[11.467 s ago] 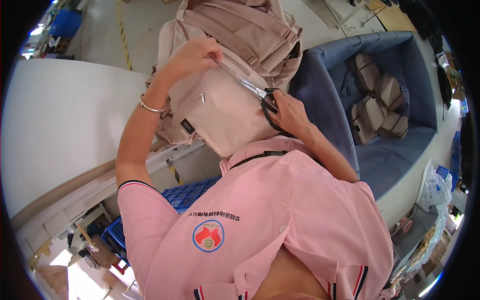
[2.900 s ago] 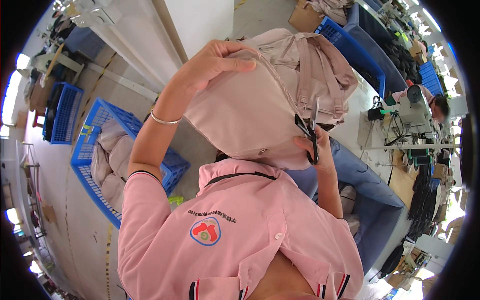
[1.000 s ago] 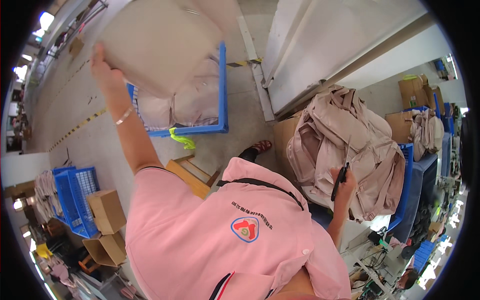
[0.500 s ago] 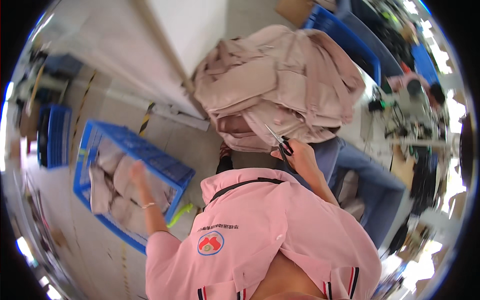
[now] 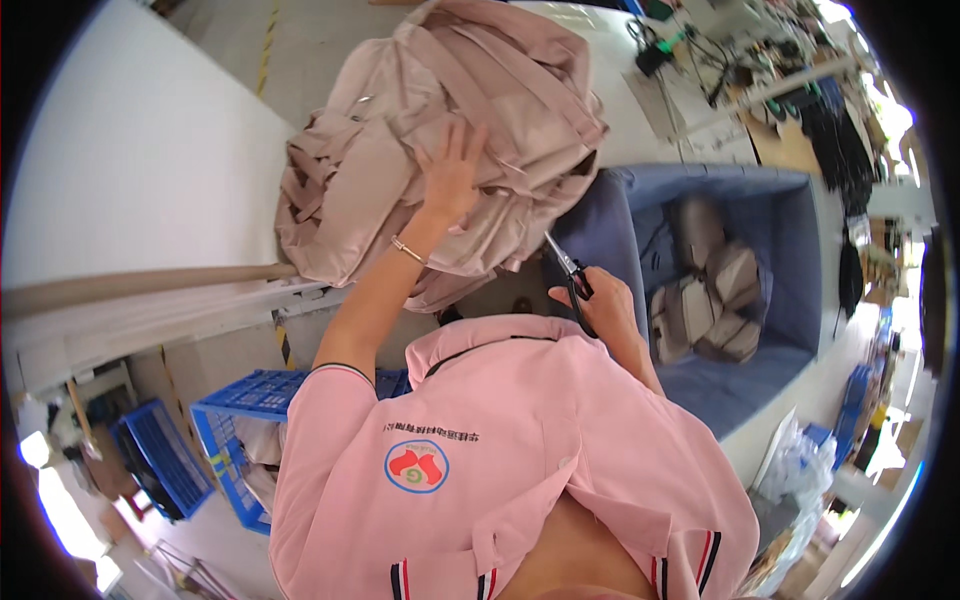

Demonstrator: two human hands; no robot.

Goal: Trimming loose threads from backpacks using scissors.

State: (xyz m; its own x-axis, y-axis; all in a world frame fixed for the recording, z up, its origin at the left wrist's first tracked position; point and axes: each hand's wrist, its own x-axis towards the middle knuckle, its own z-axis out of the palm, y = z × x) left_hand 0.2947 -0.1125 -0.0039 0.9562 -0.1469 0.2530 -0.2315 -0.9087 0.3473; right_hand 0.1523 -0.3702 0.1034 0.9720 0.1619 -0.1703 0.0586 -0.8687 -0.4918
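On the pink collared shirt (image 5: pixel 520 470), nearest the camera, sits a round red-and-green badge (image 5: pixel 417 466) with a line of small print above it. At about two o'clock from the collar, the right hand (image 5: pixel 598 298) has its grip pressed together around small dark-handled snips (image 5: pixel 568 268), blades pointing to eleven o'clock. At twelve o'clock the left hand (image 5: pixel 452 172), fingers spread, lies flat on the heap of beige fabric garments (image 5: pixel 440 150) piled on the white counter (image 5: pixel 140 170). A blue cloth-lined bin (image 5: pixel 740 290) holding folded beige pieces stands at three o'clock; a blue plastic crate (image 5: pixel 240 420) sits at eight o'clock. Half a second earlier the left hand was down in that crate; now it is up on the heap.
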